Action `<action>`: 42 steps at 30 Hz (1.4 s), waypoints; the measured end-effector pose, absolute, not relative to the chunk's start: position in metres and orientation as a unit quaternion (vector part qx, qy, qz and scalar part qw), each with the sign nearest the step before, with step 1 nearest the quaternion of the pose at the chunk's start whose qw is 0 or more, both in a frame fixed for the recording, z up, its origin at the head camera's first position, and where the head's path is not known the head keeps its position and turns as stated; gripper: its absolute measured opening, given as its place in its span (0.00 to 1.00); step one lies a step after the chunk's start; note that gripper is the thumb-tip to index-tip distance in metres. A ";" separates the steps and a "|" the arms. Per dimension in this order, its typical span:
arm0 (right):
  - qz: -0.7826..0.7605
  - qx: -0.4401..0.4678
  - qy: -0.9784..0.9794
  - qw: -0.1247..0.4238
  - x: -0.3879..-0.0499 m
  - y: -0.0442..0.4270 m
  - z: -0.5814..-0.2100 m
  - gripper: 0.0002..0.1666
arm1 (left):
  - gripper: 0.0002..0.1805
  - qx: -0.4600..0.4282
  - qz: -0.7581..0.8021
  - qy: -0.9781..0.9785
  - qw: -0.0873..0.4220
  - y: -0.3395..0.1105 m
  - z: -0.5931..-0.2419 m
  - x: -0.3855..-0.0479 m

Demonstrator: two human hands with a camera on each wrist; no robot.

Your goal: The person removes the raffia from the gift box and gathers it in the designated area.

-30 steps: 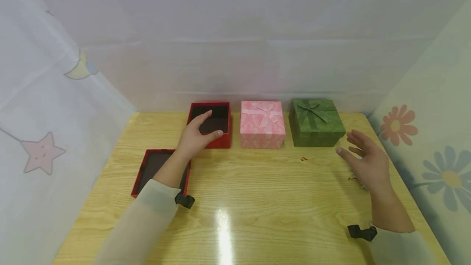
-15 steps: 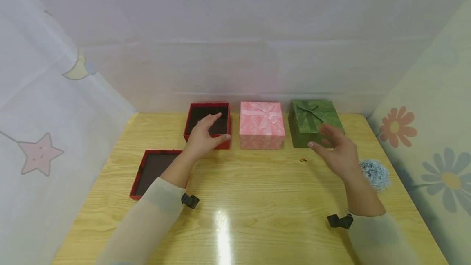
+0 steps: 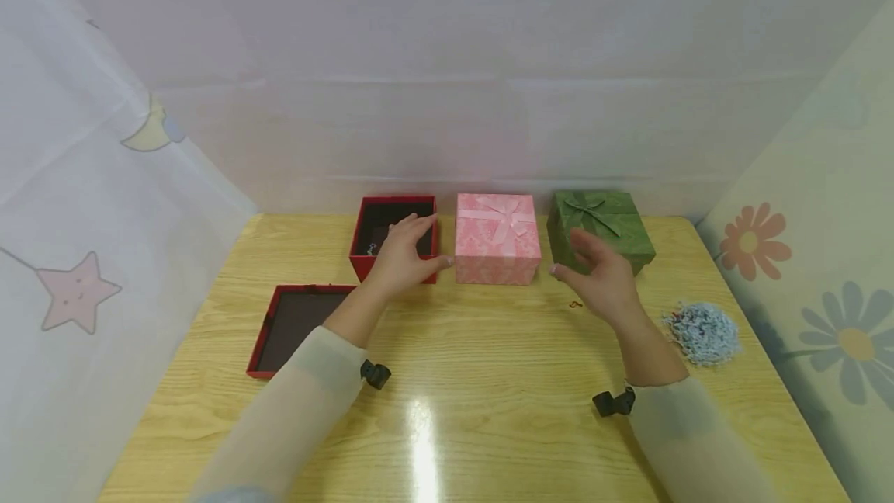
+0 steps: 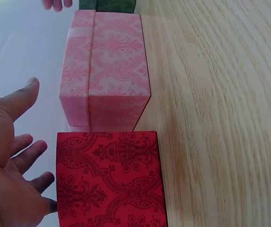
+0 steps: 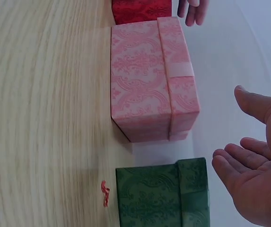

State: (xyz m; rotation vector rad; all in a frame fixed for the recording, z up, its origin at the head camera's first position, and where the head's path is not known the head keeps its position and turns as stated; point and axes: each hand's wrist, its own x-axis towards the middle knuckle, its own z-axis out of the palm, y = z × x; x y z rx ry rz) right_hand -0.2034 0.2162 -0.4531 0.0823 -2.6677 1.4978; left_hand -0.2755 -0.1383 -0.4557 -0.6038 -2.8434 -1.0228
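My left hand [image 3: 405, 258] hovers with loose, spread fingers over the right front corner of the lidless red box [image 3: 358, 264]. A small silvery thing [image 3: 372, 248] shows on the box's dark inside, too small to identify. Between my two hands stands the pink box [image 3: 497, 239], its lid on and a ribbon bow on top. My right hand [image 3: 602, 282], fingers apart and holding nothing, is above the front left of the lidded green box [image 3: 615, 223]. In the right wrist view, that hand [image 5: 258, 175] is beside the green box [image 5: 149, 196], apart from it.
The red box's lid [image 3: 293, 328] lies upside down at the table's left, partly behind my left forearm. Light blue shredded paper [image 3: 704, 334] is heaped at the right. A small red twisted scrap [image 3: 576, 304] lies before the green box. Curtains bound the table's back and sides.
My right hand has moved left from the table's right side, uncovering the shredded paper. My left hand has shifted right across the red box, bringing the silvery thing into view.
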 end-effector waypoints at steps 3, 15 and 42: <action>0.488 0.031 -0.872 0.033 -0.208 0.211 -0.457 0.49 | 0.47 -0.202 -0.318 -0.926 0.027 -0.134 -0.458 -0.279; 0.470 0.055 -0.881 0.019 -0.227 0.192 -0.469 0.47 | 0.42 -0.203 -0.256 -0.945 0.026 -0.120 -0.465 -0.284; 0.441 0.057 -0.895 0.040 -0.243 0.178 -0.491 0.45 | 0.31 -0.156 -0.185 -0.970 0.017 -0.092 -0.465 -0.278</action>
